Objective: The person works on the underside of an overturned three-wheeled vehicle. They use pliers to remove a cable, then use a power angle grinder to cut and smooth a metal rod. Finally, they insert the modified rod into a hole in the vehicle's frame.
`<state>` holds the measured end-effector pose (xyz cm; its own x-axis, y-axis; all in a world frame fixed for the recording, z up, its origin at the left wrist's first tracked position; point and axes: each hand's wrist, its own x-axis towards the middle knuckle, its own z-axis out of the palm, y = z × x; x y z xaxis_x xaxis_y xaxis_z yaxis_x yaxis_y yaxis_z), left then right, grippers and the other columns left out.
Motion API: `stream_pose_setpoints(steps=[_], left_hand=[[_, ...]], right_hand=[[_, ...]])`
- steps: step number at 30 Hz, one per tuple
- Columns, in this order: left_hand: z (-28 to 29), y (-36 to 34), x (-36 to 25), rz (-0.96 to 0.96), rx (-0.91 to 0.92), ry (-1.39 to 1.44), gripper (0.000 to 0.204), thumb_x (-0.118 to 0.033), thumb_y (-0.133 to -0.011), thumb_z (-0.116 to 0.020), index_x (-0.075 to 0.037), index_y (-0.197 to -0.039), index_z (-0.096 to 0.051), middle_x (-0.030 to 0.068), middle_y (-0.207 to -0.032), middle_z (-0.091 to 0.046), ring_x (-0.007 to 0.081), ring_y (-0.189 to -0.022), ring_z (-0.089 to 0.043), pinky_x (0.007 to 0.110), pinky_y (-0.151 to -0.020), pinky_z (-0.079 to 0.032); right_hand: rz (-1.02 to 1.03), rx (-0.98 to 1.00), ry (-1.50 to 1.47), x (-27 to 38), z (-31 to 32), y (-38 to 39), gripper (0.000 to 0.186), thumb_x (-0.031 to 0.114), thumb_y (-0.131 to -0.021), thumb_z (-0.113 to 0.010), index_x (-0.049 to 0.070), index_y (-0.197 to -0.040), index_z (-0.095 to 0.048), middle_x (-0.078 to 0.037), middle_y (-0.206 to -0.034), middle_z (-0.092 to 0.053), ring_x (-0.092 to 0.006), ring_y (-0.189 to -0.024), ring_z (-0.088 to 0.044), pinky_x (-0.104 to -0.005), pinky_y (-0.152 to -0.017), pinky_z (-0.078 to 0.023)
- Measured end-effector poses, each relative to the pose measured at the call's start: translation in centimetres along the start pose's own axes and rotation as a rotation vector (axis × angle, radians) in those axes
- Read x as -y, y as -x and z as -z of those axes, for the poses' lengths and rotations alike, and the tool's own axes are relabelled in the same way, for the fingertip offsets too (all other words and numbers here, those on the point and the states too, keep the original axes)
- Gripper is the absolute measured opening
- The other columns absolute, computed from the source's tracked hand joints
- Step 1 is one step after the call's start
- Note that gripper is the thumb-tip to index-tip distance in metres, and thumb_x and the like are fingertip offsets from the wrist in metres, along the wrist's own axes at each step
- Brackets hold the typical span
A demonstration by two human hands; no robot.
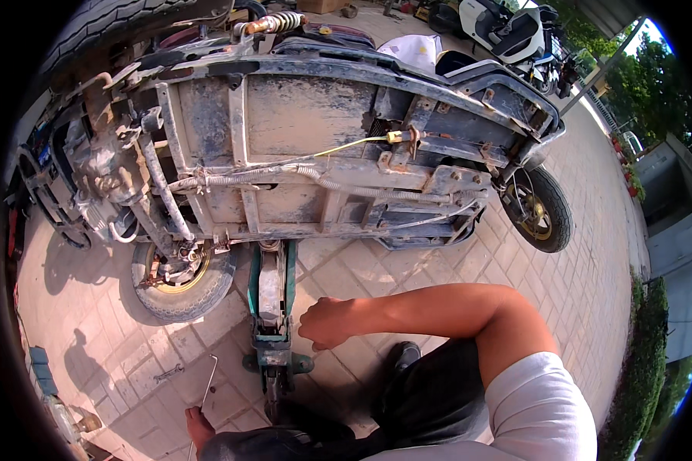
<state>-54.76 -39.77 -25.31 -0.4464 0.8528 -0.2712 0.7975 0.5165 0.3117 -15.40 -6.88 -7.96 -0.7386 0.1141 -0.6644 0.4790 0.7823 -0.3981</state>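
Observation:
The underside of a small three-wheeled vehicle (307,115) faces me, tipped up on its side, rusty and dusty. Beneath its lower edge stands a green floor jack (271,296). My right hand (327,323) is just right of the jack, fingers curled closed; whatever may be inside them is hidden. At the lower left my left hand (200,429) is closed around a thin L-shaped metal wrench (210,376), its bent end pointing up. An open-ended spanner (169,373) lies on the paving left of it.
The vehicle's rear wheel (183,280) hangs near the jack, its front wheel (537,209) to the right. A yellow cable (350,146) and a corrugated conduit (346,187) run along the frame. Farther back stands a white scooter (500,31). A hedge (644,353) borders the brick paving.

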Motion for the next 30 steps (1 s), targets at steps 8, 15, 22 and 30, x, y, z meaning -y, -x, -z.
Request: stream_pose_setpoints(steps=[8, 15, 22, 30], left_hand=[[18.6, -6.1, -25.8, -0.592, -0.067, 0.299, 0.028, -0.005, -0.094, -0.048, 0.01, -0.118, -0.056, 0.0207, -0.088, -0.061, 0.0316, -0.077, -0.061, 0.04, -0.071, -0.048], [24.9, -5.5, -42.5, -0.824, 0.214, 0.407, 0.023, -0.006, -0.095, -0.05, 0.007, -0.111, -0.06, 0.0132, -0.076, -0.062, 0.0215, -0.066, -0.059, 0.034, -0.062, -0.047], [26.1, -5.7, -50.3, -0.738, 0.518, 0.52, 0.018, -0.012, -0.094, -0.057, 0.003, -0.103, -0.063, 0.0006, -0.074, -0.059, 0.006, -0.063, -0.05, 0.023, -0.056, -0.042], [18.7, -11.2, -45.5, -0.618, 0.534, 0.533, 0.019, -0.017, -0.091, -0.067, 0.001, -0.096, -0.065, -0.0012, -0.074, -0.059, 0.0059, -0.067, -0.051, 0.024, -0.06, -0.044]], right_hand=[[0.244, -0.584, -0.78, 3.4, 4.6, 1.6, 0.054, 0.042, -0.095, -0.055, -0.003, -0.125, -0.052, -0.02, -0.104, -0.065, -0.0338, -0.092, -0.064, -0.0422, -0.081, -0.05], [0.532, -1.132, -1.262, 4.6, 8.1, 7.8, 0.041, 0.029, -0.104, -0.047, -0.001, -0.131, -0.05, -0.003, -0.099, -0.061, -0.0073, -0.086, -0.053, -0.0273, -0.072, -0.048], [0.34, -1.421, -1.673, 0.2, 8.5, 17.0, 0.031, 0.034, -0.101, -0.051, 0.005, -0.09, -0.058, 0.0, -0.057, -0.045, -0.0074, -0.048, -0.036, -0.0242, -0.045, -0.029], [0.227, -1.783, -1.599, -5.4, 7.2, 19.2, 0.034, 0.033, -0.101, -0.052, 0.004, -0.084, -0.056, -0.001, -0.05, -0.044, -0.0104, -0.038, -0.038, -0.025, -0.038, -0.03]])
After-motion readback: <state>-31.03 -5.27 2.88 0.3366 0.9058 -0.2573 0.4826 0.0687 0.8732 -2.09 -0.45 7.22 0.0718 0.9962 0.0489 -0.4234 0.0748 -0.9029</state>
